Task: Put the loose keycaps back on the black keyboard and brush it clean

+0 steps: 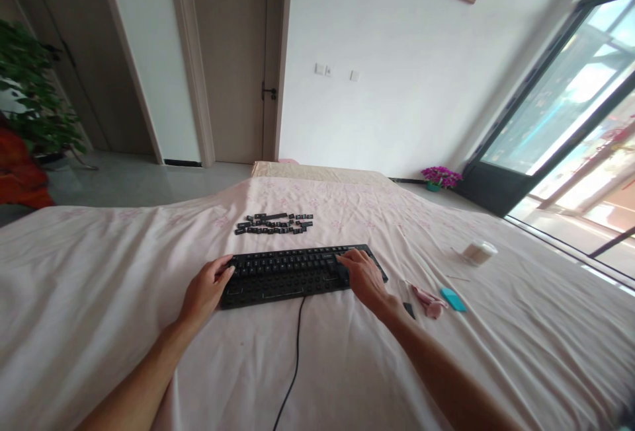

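A black keyboard (292,272) lies on a table under a pale pink cloth (99,299), its cable (296,358) running toward me. My left hand (206,291) grips the keyboard's left end, thumb on top. My right hand (363,275) rests on its right part, fingers curled over the keys. Several loose black keycaps (274,223) lie in rows just beyond the keyboard.
Right of the keyboard lie a small black piece (409,310), a pink cloth (429,302) and a teal object (453,299); a small white round container (479,252) stands farther right. A door, potted plant (34,97), flowerpot (440,178) and glass doors surround the table.
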